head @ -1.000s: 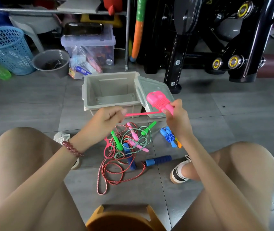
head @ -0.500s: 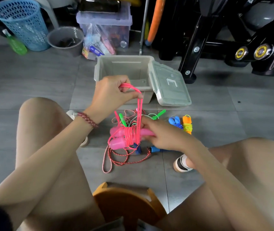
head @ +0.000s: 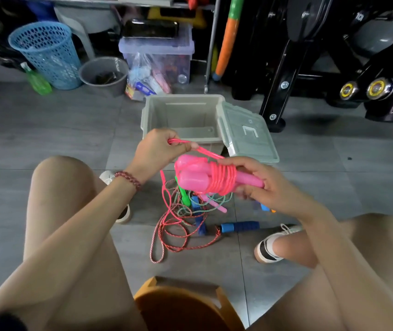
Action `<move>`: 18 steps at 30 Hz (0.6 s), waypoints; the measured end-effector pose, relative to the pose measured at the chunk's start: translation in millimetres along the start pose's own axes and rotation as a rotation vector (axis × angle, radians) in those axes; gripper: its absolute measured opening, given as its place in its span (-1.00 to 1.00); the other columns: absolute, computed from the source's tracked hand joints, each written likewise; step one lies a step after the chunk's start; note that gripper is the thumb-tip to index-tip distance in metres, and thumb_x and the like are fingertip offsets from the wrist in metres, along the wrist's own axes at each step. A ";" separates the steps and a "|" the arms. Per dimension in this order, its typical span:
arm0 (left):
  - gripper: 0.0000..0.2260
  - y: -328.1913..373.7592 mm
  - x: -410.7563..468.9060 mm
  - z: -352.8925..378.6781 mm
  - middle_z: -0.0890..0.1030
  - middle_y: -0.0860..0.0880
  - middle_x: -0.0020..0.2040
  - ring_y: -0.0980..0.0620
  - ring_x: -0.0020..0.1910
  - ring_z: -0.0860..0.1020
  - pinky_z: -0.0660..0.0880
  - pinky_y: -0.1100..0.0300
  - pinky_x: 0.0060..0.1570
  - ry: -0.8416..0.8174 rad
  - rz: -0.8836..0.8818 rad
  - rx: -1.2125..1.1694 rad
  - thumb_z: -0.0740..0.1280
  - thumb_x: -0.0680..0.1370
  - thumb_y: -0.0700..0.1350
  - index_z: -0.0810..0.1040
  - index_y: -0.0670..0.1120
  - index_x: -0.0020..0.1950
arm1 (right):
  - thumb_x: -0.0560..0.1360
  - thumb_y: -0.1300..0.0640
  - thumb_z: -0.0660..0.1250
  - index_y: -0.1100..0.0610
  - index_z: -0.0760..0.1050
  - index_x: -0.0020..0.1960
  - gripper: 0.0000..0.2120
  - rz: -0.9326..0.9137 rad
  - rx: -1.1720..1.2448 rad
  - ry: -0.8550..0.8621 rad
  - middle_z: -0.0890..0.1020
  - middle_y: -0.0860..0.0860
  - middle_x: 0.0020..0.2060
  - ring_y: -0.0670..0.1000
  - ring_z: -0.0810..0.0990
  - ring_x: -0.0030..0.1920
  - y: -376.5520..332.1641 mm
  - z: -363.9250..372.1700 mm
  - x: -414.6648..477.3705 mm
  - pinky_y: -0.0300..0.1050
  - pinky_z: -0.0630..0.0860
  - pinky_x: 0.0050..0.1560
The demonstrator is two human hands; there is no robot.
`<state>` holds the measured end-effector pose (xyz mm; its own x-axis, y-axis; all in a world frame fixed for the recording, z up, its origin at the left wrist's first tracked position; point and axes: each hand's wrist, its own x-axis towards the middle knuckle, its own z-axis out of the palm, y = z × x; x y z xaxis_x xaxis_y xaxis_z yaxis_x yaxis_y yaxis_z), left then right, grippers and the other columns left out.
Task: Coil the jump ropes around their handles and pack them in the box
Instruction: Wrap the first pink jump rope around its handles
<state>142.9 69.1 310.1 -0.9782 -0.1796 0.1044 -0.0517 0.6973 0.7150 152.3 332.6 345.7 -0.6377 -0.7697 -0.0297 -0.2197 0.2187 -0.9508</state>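
My right hand (head: 270, 185) grips the two pink handles (head: 196, 179) of a jump rope, held side by side with several turns of pink cord (head: 223, 180) wound round them. My left hand (head: 158, 149) pinches the free end of that cord, which runs taut from it to the handles. Behind my hands the grey box (head: 153, 113) stands open and bare inside, its lid (head: 250, 134) hinged over to the right. On the floor below lies a tangle of ropes (head: 178, 223) with green, blue and pink handles, among them a blue foam handle (head: 239, 226).
An orange stool (head: 185, 306) sits between my knees. My shoes (head: 268, 247) flank the pile. At the back stand a blue basket (head: 47, 53), a grey bucket (head: 104, 75), a clear storage bin (head: 157, 58) and black gym equipment (head: 334, 58).
My right hand has raised the pink handles and turned them level. My left hand has brought the cord down from a high loop to a short taut end, adding a wrap.
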 end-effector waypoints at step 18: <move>-0.63 6.2 -14.1 -7.3 0.45 -0.06 -0.41 -0.01 -0.43 0.40 0.38 0.06 -0.34 -0.296 0.247 0.050 0.13 0.58 0.19 0.39 -0.05 -0.26 | 0.57 0.36 0.18 0.13 0.45 0.10 -0.80 0.148 0.550 0.865 0.54 0.08 -0.14 -0.07 0.45 -0.35 20.2 -42.4 8.4 -0.27 0.36 -0.45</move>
<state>157.9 70.9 318.1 -0.9777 0.2012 0.0602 0.1905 0.7287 0.6578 111.3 356.0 339.3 -0.9911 -0.0161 -0.1323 0.1329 -0.1955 -0.9716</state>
